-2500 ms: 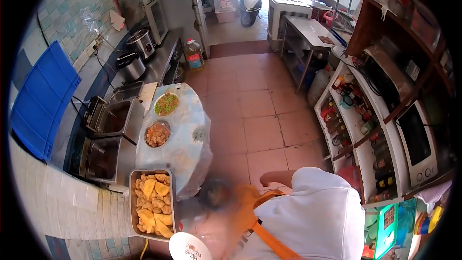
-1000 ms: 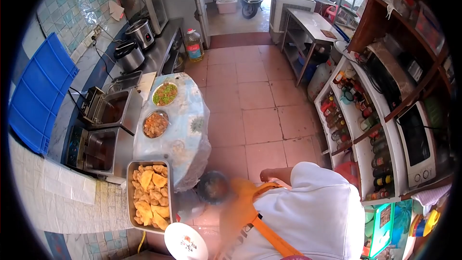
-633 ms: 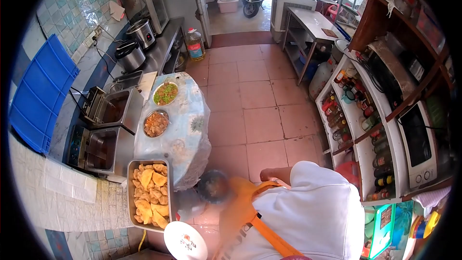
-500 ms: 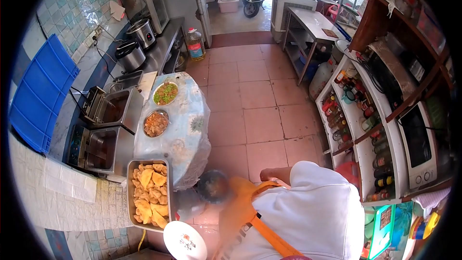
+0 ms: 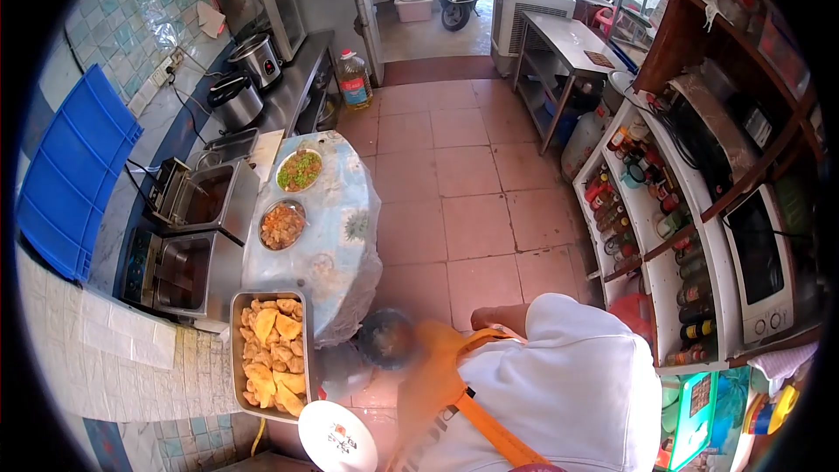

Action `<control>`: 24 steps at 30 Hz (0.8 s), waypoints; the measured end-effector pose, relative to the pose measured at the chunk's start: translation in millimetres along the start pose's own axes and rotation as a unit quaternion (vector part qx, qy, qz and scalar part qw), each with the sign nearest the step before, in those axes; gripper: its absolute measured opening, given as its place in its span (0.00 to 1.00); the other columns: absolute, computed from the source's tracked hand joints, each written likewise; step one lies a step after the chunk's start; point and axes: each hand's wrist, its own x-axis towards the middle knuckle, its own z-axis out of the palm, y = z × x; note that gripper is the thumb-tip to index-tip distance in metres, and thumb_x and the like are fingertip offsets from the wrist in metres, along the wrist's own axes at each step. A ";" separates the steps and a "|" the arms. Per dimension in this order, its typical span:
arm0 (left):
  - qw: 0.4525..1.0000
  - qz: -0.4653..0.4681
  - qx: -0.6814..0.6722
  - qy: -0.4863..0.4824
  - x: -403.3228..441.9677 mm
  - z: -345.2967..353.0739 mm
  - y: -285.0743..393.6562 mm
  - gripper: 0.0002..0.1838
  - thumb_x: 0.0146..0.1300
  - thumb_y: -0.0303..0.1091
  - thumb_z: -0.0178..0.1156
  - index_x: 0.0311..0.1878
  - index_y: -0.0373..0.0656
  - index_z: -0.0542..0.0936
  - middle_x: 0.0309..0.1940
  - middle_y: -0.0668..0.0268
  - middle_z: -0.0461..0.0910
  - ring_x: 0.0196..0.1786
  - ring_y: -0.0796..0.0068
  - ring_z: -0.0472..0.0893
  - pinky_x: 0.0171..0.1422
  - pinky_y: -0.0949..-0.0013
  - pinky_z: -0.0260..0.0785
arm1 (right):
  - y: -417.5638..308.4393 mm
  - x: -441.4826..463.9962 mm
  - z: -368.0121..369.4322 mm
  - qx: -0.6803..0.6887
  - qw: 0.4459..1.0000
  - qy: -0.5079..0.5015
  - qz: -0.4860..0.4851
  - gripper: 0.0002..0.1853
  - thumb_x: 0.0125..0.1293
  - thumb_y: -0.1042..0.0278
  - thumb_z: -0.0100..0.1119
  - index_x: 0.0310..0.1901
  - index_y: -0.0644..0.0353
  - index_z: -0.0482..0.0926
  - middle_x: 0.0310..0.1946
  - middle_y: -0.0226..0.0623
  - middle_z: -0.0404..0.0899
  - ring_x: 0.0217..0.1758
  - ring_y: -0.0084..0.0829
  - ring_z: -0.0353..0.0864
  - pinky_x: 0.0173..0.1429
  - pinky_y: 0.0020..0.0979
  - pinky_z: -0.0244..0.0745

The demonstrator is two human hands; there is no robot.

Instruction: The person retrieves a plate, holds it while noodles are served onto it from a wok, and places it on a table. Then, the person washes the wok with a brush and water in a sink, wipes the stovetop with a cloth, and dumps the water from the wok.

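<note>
Neither of my hands shows. At the bottom, a body in a white shirt (image 5: 559,376) and an orange apron (image 5: 434,376) fills the view. A bent bare arm (image 5: 496,317) comes out of the sleeve; its hand is hidden. Left of the apron is a white plate (image 5: 336,439) with a red and dark print, and what supports it is out of sight. Above it, a metal tray (image 5: 308,336) is full of golden fried pieces (image 5: 273,350). A dark round pan or bowl (image 5: 386,338), blurred, lies between the table and the apron.
A cloth-covered table (image 5: 336,253) bears a dish with chopped greens (image 5: 300,170) and a bowl of meat pieces (image 5: 282,225). Two fryer basins (image 5: 182,271) and cookers (image 5: 236,103) line the left wall. Shelves of bottles (image 5: 651,210) and a microwave (image 5: 759,249) stand at right.
The white plate has shifted very slightly right. Far off at the doorway, a passing person has moved left. The arm and the dishes look the same.
</note>
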 end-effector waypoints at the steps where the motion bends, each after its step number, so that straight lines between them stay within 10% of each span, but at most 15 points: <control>1: 1.000 -0.001 0.017 -0.010 9.1 -8.9 0.0 0.36 0.57 0.59 0.59 0.65 0.48 0.71 0.62 0.60 0.74 0.64 0.55 0.71 0.67 0.48 0.63 | 1.7 2.8 3.2 -0.010 1.000 0.000 -0.003 0.13 0.58 0.64 0.56 0.41 0.58 0.85 0.44 0.43 0.83 0.48 0.45 0.82 0.51 0.42 0.78; 21: 0.999 -0.032 0.016 0.012 34.1 -37.6 -1.8 0.36 0.58 0.59 0.58 0.65 0.48 0.70 0.62 0.60 0.74 0.64 0.56 0.71 0.67 0.49 0.64 | 4.1 6.0 5.0 -0.056 0.995 0.040 -0.076 0.14 0.58 0.62 0.54 0.40 0.58 0.86 0.43 0.44 0.84 0.47 0.46 0.82 0.51 0.42 0.77; 24: 0.999 -0.030 -0.012 0.037 25.6 -27.2 -0.9 0.36 0.59 0.60 0.57 0.65 0.47 0.70 0.61 0.60 0.74 0.64 0.56 0.71 0.67 0.49 0.64 | -9.2 1.5 -9.4 0.084 0.994 0.008 0.063 0.15 0.59 0.62 0.52 0.40 0.59 0.85 0.44 0.46 0.83 0.46 0.47 0.82 0.51 0.43 0.77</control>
